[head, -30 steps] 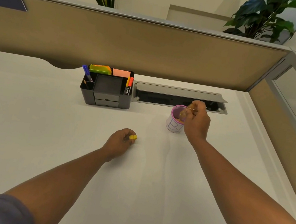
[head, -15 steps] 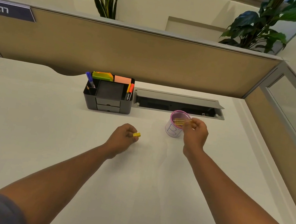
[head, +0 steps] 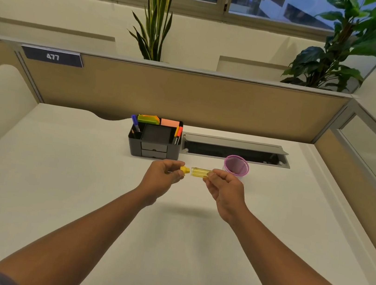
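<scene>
My left hand point(head: 163, 175) pinches a small yellow cap point(head: 184, 170) between thumb and fingers, raised above the white desk. My right hand point(head: 224, 186) pinches one end of a clear yellow tube point(head: 199, 172), held level with its open end pointing at the cap. A small gap separates cap and tube. Just behind my right hand stands a pink cup point(head: 236, 165) on the desk.
A black desk organiser point(head: 154, 141) with pens and sticky notes stands behind my hands. To its right lies an open grey cable tray point(head: 234, 149). A tan partition point(head: 189, 96) closes the back and right side. The white desk point(head: 54, 183) spreads wide on the left.
My right hand drew the yellow tube away from the pink cup and leftward. My left hand lifted the cap off the desk to meet it. The camera tilted up.
</scene>
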Demonstrator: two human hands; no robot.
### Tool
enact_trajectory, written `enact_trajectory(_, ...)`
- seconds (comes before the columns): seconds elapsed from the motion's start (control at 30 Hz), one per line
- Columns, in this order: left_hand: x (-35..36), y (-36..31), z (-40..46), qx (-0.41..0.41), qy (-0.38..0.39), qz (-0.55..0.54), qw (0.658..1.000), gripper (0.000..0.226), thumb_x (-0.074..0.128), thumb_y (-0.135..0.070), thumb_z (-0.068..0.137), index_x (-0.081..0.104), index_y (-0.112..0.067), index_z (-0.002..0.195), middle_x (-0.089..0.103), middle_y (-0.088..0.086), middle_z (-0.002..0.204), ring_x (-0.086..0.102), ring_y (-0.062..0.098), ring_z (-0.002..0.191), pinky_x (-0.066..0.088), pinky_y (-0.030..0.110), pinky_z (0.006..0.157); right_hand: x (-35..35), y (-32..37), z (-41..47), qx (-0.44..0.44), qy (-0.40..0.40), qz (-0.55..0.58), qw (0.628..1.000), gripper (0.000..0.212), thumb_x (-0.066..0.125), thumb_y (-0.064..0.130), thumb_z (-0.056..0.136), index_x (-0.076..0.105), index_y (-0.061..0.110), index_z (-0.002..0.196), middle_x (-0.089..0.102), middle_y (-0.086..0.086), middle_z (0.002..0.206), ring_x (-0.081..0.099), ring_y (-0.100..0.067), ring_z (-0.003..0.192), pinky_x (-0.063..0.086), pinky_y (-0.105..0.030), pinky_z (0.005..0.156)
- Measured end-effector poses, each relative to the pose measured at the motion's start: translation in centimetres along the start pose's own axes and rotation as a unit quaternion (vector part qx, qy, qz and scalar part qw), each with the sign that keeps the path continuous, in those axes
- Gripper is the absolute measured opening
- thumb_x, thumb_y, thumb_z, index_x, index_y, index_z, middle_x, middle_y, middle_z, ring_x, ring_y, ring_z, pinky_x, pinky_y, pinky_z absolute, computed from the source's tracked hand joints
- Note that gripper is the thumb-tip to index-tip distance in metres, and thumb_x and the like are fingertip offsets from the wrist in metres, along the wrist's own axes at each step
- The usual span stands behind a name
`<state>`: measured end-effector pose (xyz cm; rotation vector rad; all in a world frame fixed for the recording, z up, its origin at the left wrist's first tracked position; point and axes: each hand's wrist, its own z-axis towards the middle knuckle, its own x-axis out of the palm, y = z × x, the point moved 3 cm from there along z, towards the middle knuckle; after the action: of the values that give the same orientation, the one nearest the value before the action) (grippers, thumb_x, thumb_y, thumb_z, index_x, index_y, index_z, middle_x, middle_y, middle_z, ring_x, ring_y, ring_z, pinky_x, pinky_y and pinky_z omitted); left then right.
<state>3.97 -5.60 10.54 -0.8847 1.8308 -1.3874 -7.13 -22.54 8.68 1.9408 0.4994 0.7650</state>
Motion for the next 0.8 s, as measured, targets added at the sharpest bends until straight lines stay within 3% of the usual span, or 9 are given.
enact_trajectory(0.27, -0.7, -1.5, -2.0, 0.029, 0.003, 0.020, 0.999, 0.029, 0.065, -0.008, 0.095, 0.070, -0.012, 0.124, 0.075, 0.009, 0.113, 0.072, 0.023, 0.104, 0.058, 0.035, 0.097, 1.8, 0.4, -1.8, -0.005, 0.056, -0.023, 0.998, 0.016, 0.069, 0.005, 0.092, 0.071, 0.005, 0.108, 0.076, -0.014, 0.104, 0.076, -0.030, 0.093, 0.062, -0.032, 0.079)
enact_trajectory(0.8, -1.4, -2.8, -2.8, 0.037, -0.002, 0.049, 0.998, 0.026, 0.066, -0.013, 0.095, 0.071, -0.011, 0.120, 0.075, 0.004, 0.103, 0.073, 0.019, 0.094, 0.061, 0.030, 0.088, 2.4, 1.1, -2.4, -0.033, 0.081, -0.085, 0.993, 0.013, 0.071, 0.007, 0.090, 0.073, 0.011, 0.102, 0.076, -0.010, 0.097, 0.076, -0.027, 0.089, 0.062, -0.032, 0.080)
